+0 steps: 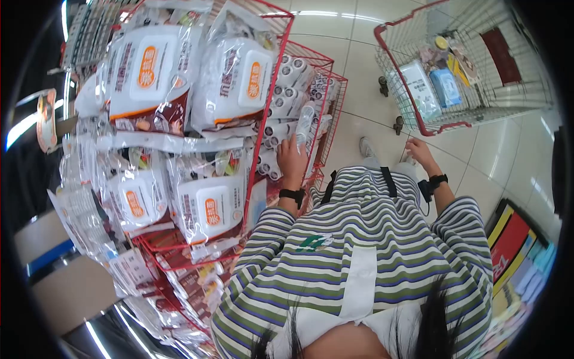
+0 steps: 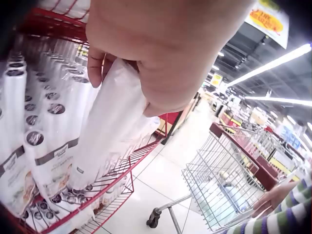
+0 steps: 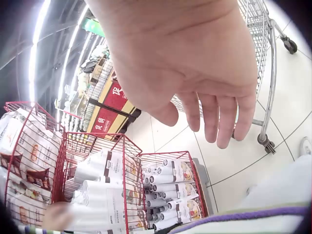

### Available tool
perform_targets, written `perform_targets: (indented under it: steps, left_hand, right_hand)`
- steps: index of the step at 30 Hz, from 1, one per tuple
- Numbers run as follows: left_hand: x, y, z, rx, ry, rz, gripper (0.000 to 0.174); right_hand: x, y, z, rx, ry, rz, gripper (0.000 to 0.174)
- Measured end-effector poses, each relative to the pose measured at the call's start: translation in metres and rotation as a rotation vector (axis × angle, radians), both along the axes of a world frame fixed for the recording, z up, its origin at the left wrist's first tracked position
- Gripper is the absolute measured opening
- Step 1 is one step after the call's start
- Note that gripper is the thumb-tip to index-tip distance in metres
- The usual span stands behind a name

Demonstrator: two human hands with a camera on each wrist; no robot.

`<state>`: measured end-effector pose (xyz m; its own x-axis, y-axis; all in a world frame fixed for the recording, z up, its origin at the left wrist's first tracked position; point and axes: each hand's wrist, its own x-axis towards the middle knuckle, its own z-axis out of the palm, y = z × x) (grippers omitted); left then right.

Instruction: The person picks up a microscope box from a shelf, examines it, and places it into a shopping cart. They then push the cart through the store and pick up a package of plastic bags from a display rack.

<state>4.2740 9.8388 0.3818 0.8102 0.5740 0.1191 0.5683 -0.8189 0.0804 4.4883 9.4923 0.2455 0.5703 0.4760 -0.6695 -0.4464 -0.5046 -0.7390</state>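
My left hand [image 1: 291, 163] grips a white plastic-wrapped roll [image 1: 305, 124] at the edge of a red wire basket filled with similar rolls [image 1: 287, 102]. In the left wrist view the fingers of that hand [image 2: 146, 58] curl round the top of the roll [image 2: 109, 117], which slants over the other wrapped rolls [image 2: 53, 141]. My right hand [image 1: 422, 154] hangs in the air near the shopping cart's near end, holding nothing. Its fingers hang loosely apart in the right wrist view, where the hand [image 3: 190, 73] is above the floor.
A shopping cart [image 1: 442, 127] with several packages stands ahead on the right. Large wipe packs [image 1: 149, 72] fill the red wire racks on the left. Colourful goods [image 1: 520, 281] lie at the lower right. Pale tiled floor [image 1: 353, 78] runs between the racks and the cart.
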Motion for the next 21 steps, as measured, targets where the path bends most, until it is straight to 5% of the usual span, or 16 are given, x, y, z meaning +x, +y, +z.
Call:
perform_targets:
  steps: [7,17,21]
  left_hand:
    - [-0.037,-0.021,-0.009,-0.12,0.059,0.205,0.046]
    - [-0.056,-0.077,-0.011,0.074,-0.032,0.189,0.043]
    - [-0.052,-0.111,0.042,0.229,-0.126,0.184,0.035]
  right_hand:
    - [0.001,0.008,-0.012,-0.011,0.044,0.158,0.028]
    - [0.014,-0.015,-0.025,0.038,0.008,0.332,0.027]
    - [0.028,-0.055,-0.031,0.04,-0.159,0.566,0.025]
